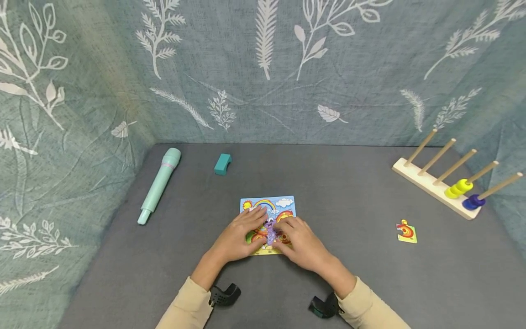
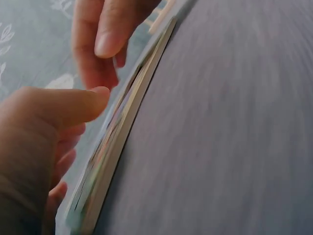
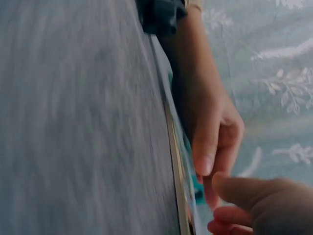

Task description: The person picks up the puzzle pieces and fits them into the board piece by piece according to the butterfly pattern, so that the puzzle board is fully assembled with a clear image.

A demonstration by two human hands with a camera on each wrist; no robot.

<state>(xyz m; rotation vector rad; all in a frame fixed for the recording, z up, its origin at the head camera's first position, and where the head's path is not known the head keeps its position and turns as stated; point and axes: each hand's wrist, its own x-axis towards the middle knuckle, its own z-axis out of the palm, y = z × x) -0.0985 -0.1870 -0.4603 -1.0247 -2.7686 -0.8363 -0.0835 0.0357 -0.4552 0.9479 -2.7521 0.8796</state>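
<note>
A colourful jigsaw puzzle [image 1: 268,201] in a flat board lies at the front middle of the table, printed with a sun, a rainbow, a cloud and a purple cartoon figure. Over its left side my left hand [image 1: 242,231] is spread, thumb apart from the fingers. On the right side my right hand [image 1: 303,242] bends its fingers softly towards the figure, thumb near the lower edge. Both hands hide parts of the picture. From the left wrist, the board's pale edge [image 2: 129,117] shows below the fingertips. A loose puzzle piece [image 1: 407,232] with an orange spiral lies off to the right.
A mint-green toy microphone [image 1: 160,185] lies at the left, and a teal arched block [image 1: 223,164] is near the back. At the far right stands a wooden peg stacker [image 1: 427,183] with yellow and blue beads. Patterned cloth [image 1: 230,55] hangs behind the table.
</note>
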